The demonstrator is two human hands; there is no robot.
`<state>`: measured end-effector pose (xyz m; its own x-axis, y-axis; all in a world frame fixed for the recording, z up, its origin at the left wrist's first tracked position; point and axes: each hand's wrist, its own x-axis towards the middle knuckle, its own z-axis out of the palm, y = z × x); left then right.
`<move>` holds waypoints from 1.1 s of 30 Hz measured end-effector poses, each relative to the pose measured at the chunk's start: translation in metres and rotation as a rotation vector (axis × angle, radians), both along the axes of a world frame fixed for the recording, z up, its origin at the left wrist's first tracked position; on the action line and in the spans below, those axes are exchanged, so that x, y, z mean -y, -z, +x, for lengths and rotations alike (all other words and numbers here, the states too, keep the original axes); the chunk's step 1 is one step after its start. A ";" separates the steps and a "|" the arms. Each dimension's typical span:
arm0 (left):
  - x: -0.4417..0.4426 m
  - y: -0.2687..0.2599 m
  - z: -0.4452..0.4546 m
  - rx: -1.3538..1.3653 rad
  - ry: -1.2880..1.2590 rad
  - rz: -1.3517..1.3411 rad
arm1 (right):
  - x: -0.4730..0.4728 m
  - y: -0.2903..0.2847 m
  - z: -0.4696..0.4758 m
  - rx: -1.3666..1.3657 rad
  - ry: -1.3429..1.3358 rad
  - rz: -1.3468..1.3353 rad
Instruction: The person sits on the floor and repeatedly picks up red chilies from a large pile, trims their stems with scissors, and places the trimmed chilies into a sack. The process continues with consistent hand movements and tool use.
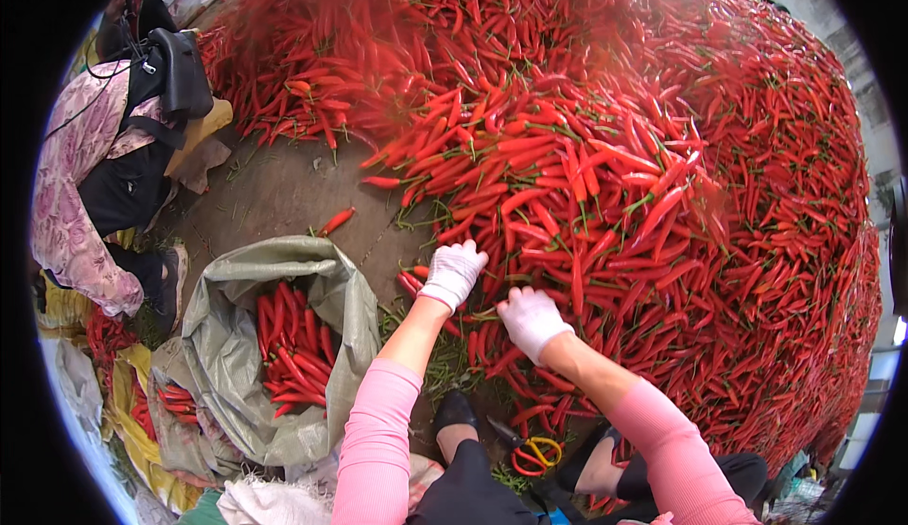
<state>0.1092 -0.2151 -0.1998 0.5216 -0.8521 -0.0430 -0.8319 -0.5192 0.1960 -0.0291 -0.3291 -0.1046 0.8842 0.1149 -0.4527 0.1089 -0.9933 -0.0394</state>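
Observation:
My left hand, in a white knit glove, is curled at the near edge of a large heap of red chili peppers. My right hand, also gloved, sits just to its right and lower, its bent fingers beside green pepper stems. The fingers hide whatever may be inside either hand. An open woven sack stands to the left of my left forearm, with red chili peppers lying inside. Scissors with yellow and red handles lie between my feet.
At left, a person in a floral garment with a black bag is close to the heap. A loose pepper and stem scraps lie on the floor. More sacks stand at lower left. Peppers pile high at right.

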 end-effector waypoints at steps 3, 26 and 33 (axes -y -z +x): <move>-0.012 -0.002 0.006 0.106 0.044 -0.116 | 0.012 -0.033 -0.006 0.161 0.155 0.272; -0.106 0.026 0.094 -0.315 -1.097 -0.627 | 0.028 -0.028 0.060 -0.287 0.829 1.239; -0.115 0.053 0.100 0.206 -0.606 -0.023 | 0.006 0.011 0.017 -0.414 0.968 1.306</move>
